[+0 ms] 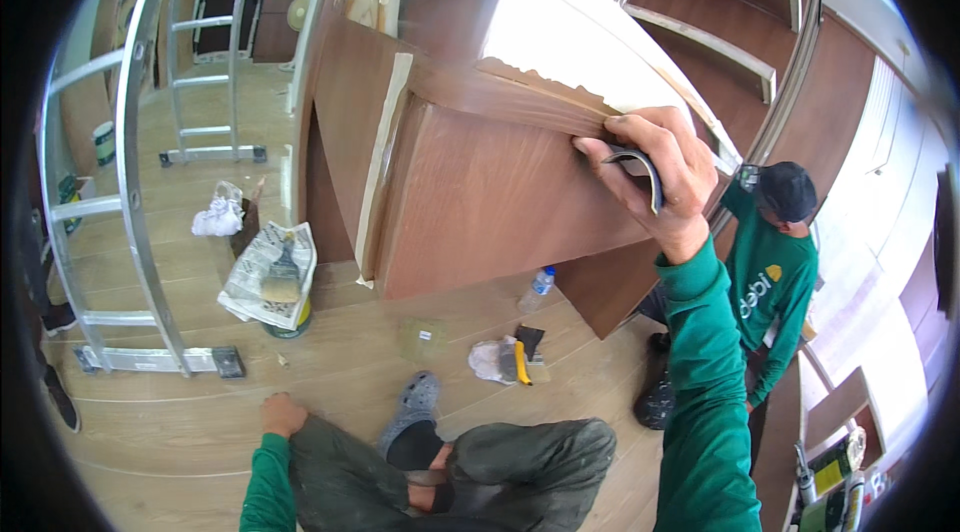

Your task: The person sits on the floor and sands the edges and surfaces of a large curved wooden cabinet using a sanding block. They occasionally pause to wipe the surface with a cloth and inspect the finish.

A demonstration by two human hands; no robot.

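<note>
My right hand [662, 172] is closed on a bent piece of sandpaper [640, 172], dark on one face. Its fingertips rest at the edge moulding of a reddish-brown wooden cabinet [500, 197]. White masking paper [555, 32] with a torn edge covers the cabinet's top, and strips of masking tape [388, 147] run down its corner. Low at the left, beside my bent knee, is my left hand [285, 414]. It looks curled, but its fingers are too unclear to show whether they hold anything.
Aluminium ladders [130, 182] stand at the left. A paintbrush [283, 277] lies on newspaper [245, 282] over a can. On the floor are a water bottle [540, 287], a white rag [490, 360] and a yellow-handled tool [522, 362]. A co-worker in green [775, 262] is at the right.
</note>
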